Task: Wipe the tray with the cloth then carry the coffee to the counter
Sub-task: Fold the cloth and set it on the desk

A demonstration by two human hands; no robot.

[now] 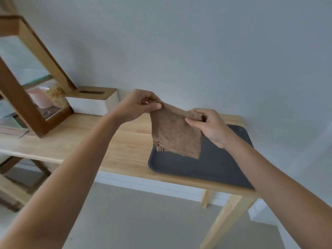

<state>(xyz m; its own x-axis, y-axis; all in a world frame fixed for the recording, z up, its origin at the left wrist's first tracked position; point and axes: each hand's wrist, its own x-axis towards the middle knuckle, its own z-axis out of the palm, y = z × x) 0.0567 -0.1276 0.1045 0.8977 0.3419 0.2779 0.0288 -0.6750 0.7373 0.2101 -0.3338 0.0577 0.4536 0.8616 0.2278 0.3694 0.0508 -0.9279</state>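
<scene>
A brown cloth (175,133) hangs in the air, folded, above the left end of a dark grey tray (212,168). My left hand (138,105) pinches its upper left corner. My right hand (210,125) pinches its upper right corner. The cloth's lower edge hangs just over the tray's surface. The tray lies flat at the right end of a light wooden table (111,141). No coffee is in view.
A white tissue box with a wooden lid (93,101) stands at the back against the wall. A wood-framed glass case (34,90) with items inside fills the table's left side. The table's front edge and legs show below, above a grey floor.
</scene>
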